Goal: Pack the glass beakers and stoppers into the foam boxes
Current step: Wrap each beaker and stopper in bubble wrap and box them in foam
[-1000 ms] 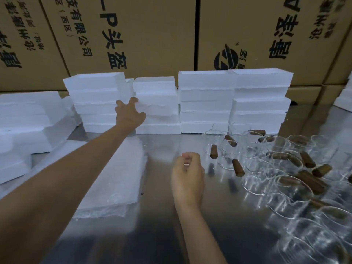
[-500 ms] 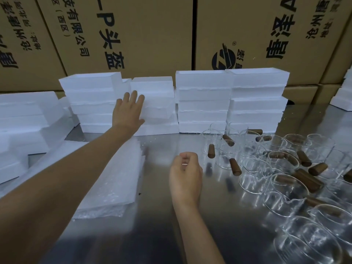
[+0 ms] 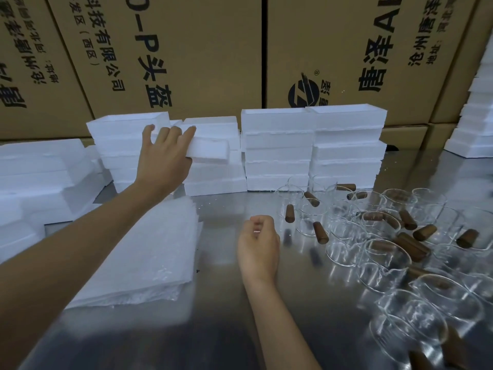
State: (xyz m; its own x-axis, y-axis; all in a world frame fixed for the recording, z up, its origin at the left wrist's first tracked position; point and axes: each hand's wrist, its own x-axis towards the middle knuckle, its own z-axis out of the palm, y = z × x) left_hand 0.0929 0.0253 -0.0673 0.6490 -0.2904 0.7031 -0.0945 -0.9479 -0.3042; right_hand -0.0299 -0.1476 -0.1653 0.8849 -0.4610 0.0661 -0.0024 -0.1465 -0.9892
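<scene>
At the back of the steel table (image 3: 240,329), left hand (image 3: 162,158) now grips one foam box (image 3: 210,149), fingers curled over its top edge, thumb under. Half a second ago the same hand lay flat against the stack front; a second ago it was only reaching in. Now the box sits skewed and pulled forward of its stack (image 3: 213,180), so the grab is made and the box is coming off (judgement: first step of a pack cycle, nothing packed yet as far as visible). Right hand (image 3: 257,244) hovers over the table centre, fingers curled into a loose fist, same pose across all three frames; something small and pale shows between the fingers, cannot tell if it holds anything. Foam boxes: white, shallow, rough torn-looking edges, stacked in four columns against the cardboard cartons (image 3: 186,49), more foam piled at far left (image 3: 40,177). Glass beakers (image 3: 384,263) are clear, low, wide-mouthed with pour lips, crowded upright on the right side of the table, some touching. Brown stoppers (image 3: 320,232) are tapered plugs, scattered among and inside the beakers, a few loose on the steel. A stack of bubble-wrap-like sheets (image 3: 149,249) lies under the left forearm, likely padding for later.
</scene>
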